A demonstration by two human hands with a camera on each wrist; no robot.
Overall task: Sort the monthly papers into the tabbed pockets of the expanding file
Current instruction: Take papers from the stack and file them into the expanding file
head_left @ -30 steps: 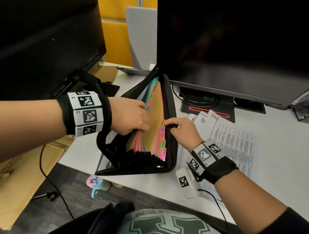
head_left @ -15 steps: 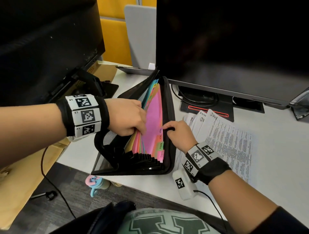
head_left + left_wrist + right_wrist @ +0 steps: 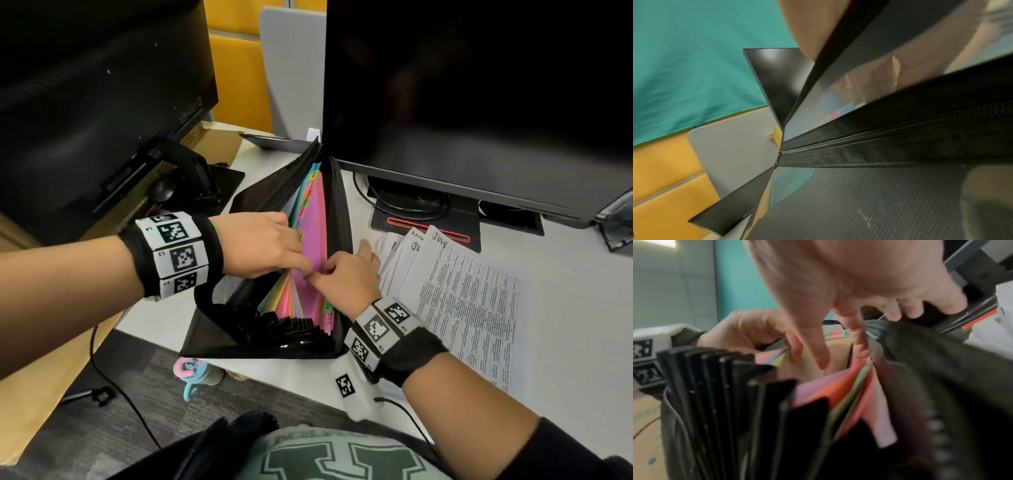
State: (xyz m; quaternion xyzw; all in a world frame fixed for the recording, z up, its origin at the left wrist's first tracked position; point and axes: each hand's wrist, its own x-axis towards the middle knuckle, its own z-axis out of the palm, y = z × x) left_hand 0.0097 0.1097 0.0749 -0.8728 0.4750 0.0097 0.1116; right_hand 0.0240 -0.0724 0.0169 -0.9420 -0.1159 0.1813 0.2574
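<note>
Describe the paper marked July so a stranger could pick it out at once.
Start at the large dark monitor on the right of the white desk. In front of its stand, right of the black expanding file, white printed papers lie fanned. The July sheet lies on top, its handwritten "July" at the top corner, while the others show only their edges.

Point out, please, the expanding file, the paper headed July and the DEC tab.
expanding file (image 3: 337,205): head view, black right cover.
July paper (image 3: 469,298): head view, printed text area.
DEC tab (image 3: 329,319): head view, pink label.

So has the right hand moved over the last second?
Yes. The right hand has slid left off the black file's right wall onto the pink divider, toward the left hand.
</note>
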